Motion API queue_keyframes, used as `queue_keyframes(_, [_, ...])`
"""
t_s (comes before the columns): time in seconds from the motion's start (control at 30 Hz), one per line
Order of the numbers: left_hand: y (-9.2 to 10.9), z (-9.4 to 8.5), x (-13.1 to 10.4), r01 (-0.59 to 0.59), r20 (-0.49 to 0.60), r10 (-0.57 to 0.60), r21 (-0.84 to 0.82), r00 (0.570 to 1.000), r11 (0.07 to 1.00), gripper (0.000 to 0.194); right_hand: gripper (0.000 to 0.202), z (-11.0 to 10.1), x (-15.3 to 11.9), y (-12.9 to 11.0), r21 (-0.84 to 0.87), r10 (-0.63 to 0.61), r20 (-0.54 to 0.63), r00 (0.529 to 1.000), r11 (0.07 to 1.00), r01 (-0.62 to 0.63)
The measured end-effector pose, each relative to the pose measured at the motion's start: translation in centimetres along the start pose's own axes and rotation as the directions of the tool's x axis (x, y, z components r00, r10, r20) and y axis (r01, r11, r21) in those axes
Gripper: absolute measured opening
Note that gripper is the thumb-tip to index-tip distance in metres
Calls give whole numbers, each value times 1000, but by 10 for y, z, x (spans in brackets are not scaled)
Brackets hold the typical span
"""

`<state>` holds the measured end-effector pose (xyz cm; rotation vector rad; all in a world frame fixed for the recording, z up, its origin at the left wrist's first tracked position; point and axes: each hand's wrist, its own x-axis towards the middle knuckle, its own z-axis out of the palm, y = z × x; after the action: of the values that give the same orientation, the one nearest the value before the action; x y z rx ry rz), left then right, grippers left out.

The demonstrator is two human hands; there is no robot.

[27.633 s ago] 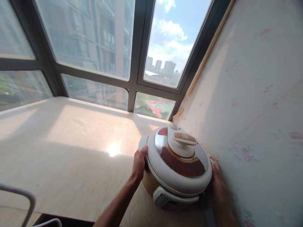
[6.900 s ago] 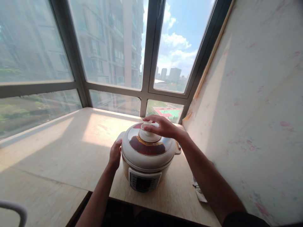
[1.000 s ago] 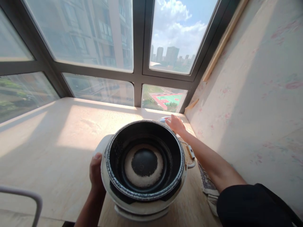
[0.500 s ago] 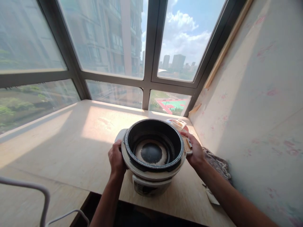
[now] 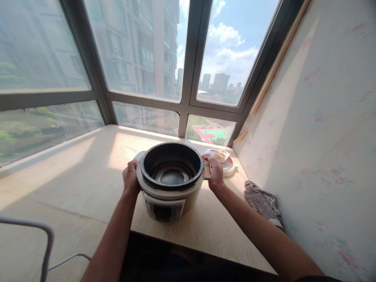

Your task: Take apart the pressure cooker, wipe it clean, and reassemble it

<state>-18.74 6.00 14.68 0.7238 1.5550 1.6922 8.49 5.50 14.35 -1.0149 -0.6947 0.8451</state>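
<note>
An electric pressure cooker (image 5: 192, 203) without its lid is between my two hands at the front of the pale ledge. Its dark inner pot (image 5: 173, 156) has a worn, stained bottom and nothing in it. My left hand (image 5: 131, 177) grips the handle on the left side. On the other side, my right hand (image 5: 216, 170) is closed around the right handle (image 5: 207, 171). The control panel (image 5: 163, 211) faces me. Behind my right hand lies the cooker's lid (image 5: 229, 166), partly hidden by that hand.
A patterned cloth (image 5: 263, 201) lies against the papered wall (image 5: 317, 156) at the right. Windows (image 5: 143, 51) close off the far side of the ledge (image 5: 67, 172). A white cable (image 5: 48, 239) loops at the lower left.
The cooker, held in both hands, has shifted left and farther from me. More of the lid now shows behind my right hand. The view has also moved slightly.
</note>
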Motion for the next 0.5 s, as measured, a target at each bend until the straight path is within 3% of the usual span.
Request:
queue_keyframes(0.1, [-2, 0, 22, -10, 33, 10, -2, 999, 1000, 30, 21, 7, 7, 4, -144, -113, 87, 990, 982, 125])
queue_keyframes(0.23, [-3, -6, 34, 1, 84, -4, 38, 996, 999, 28, 27, 3, 16, -1, -293, -109, 233, 966, 940, 176])
queue_keyframes(0.3, [-1, -12, 29, -113, 47, 109, 83, 993, 990, 30, 30, 0, 17, -10, -356, -93, 305, 948, 912, 204])
queue_keyframes(0.37, [2, -19, 18, -288, 30, 286, 141, 958, 947, 34, 31, 0, 17, -22, -420, -108, 381, 918, 865, 276])
queue_keyframes(0.43, [7, -23, 6, -406, 99, 394, 190, 914, 894, 37, 31, 2, 16, -32, -498, -109, 482, 869, 783, 374])
queue_keyframes(0.5, [11, -23, -5, -436, 209, 395, 215, 895, 874, 37, 34, 7, 14, -38, -580, -51, 548, 835, 696, 423])
